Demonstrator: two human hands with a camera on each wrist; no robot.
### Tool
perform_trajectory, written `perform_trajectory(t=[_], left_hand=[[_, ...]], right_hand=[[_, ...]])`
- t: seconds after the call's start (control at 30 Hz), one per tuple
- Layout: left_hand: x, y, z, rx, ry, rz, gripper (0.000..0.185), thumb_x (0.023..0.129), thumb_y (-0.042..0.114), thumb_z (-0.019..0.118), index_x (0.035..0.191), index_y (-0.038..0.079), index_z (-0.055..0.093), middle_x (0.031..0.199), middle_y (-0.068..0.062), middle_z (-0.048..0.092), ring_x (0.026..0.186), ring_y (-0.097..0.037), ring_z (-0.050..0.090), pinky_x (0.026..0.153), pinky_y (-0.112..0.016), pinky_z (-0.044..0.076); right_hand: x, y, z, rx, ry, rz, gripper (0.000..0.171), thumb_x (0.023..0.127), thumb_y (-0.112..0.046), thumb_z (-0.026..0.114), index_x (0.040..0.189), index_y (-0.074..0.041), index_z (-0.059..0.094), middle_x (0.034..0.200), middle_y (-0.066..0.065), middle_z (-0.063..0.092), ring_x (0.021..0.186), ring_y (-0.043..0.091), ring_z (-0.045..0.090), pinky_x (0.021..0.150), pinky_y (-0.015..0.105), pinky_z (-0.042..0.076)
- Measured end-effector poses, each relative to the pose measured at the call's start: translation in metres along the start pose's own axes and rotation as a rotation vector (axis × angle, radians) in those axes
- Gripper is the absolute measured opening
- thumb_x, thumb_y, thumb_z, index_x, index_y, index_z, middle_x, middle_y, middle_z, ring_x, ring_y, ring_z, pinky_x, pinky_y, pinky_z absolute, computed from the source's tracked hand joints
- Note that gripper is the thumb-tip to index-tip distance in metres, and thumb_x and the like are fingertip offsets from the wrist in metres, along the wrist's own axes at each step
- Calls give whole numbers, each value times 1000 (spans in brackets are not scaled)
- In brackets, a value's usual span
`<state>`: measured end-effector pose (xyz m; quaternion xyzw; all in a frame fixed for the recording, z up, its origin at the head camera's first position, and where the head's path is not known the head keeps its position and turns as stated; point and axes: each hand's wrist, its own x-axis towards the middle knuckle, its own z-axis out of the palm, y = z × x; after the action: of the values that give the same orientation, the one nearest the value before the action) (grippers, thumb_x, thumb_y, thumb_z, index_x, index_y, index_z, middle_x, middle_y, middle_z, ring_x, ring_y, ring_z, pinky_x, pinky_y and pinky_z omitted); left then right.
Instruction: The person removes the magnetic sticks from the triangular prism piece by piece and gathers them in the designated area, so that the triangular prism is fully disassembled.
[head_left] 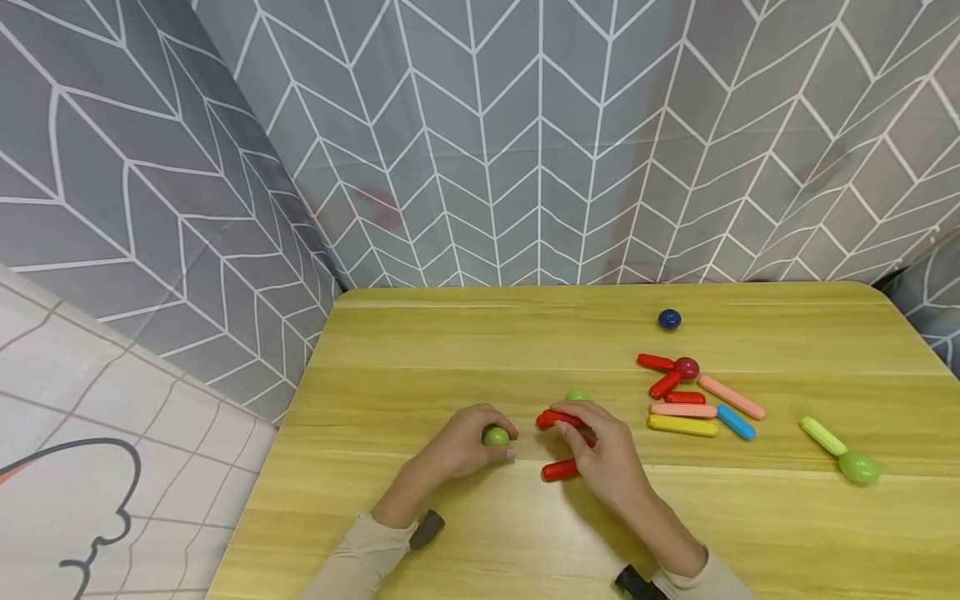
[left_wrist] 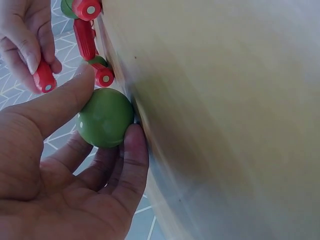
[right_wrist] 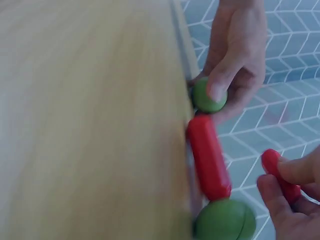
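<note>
A: Starting nearest the camera: two beige sleeves are coming up from the bottom edge, each with a dark strap at the wrist, and both hands are resting on the wooden table [head_left: 465,533], a pale yellow top with fine grain and a rounded corner.

B: The left hand [head_left: 461,450] is pinching a smooth, glossy green ball [head_left: 496,436] between thumb and fingertips, keeping it right down on the tabletop. The left wrist view is showing the thumb lying over the top of it and the fingers curling beneath.

A: And the right hand [head_left: 603,454] is closing its fingers round a red stick [head_left: 559,470], a short rounded bar of shiny plastic. The hands are sitting near each other but not touching.

B: Just beyond those knuckles another red stick [head_left: 553,418] is lying, with a second green ball [head_left: 577,394] peeking out behind it. Whether those two are touching, I cannot tell from the head view.

A: Moving further right, a loose cluster of sticks is lying flat: yellow [head_left: 682,425], pink [head_left: 731,397], blue [head_left: 736,422], several red, with a dark red ball [head_left: 686,367] among them.

B: Well off to the right, a light green stick [head_left: 822,436] is touching a big green ball [head_left: 859,467].

A: Furthest back on the table, a navy ball [head_left: 669,318] is sitting alone. Behind everything, a grey curtain [head_left: 540,142] with a white chevron pattern is hanging in soft folds.
</note>
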<state>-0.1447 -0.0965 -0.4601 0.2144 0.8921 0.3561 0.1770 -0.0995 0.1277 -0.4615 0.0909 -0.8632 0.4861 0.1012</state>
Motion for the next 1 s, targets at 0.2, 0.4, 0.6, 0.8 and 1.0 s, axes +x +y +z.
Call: perform_trajectory(t=[0.2, 0.4, 0.6, 0.8, 1.0], left_hand=[[-1, -1, 0, 0, -2, -14, 17, 88, 21, 78, 104, 15, 74, 111, 0, 70, 112, -21, 62, 102, -44, 49], [-1, -1, 0, -8, -1, -20, 17, 89, 22, 77, 105, 15, 74, 111, 0, 70, 113, -22, 62, 103, -45, 48], [0, 0, 0, -10, 1, -18, 18, 88, 21, 78, 105, 15, 74, 109, 1, 69, 108, -18, 61, 97, -39, 50], [0, 1, 0, -13, -4, -27, 18, 88, 20, 78, 104, 14, 74, 110, 0, 69, 108, -18, 61, 96, -37, 51], [0, 1, 0, -12, -4, -20, 17, 88, 20, 78, 104, 14, 74, 110, 0, 69, 108, -18, 61, 96, -37, 51]], right_hand=[[-3, 16, -16, 68, 145, 45, 24, 89, 1, 71, 112, -4, 73, 108, 11, 75, 93, 11, 72, 78, 10, 55], [-8, 30, -42, 44, 231, 177, 19, 89, -5, 74, 108, -4, 73, 104, 16, 76, 85, -5, 68, 72, 8, 54], [-18, 46, -67, 16, 200, 362, 28, 90, -22, 77, 114, -7, 74, 104, -8, 75, 83, -15, 62, 71, 9, 54], [-28, 60, -86, -56, 166, 444, 37, 90, -36, 75, 118, -11, 74, 94, -28, 68, 81, -18, 60, 67, 11, 53], [-36, 69, -97, -157, 162, 478, 38, 89, -35, 76, 115, -8, 74, 101, 8, 77, 75, -19, 56, 63, 13, 52]])
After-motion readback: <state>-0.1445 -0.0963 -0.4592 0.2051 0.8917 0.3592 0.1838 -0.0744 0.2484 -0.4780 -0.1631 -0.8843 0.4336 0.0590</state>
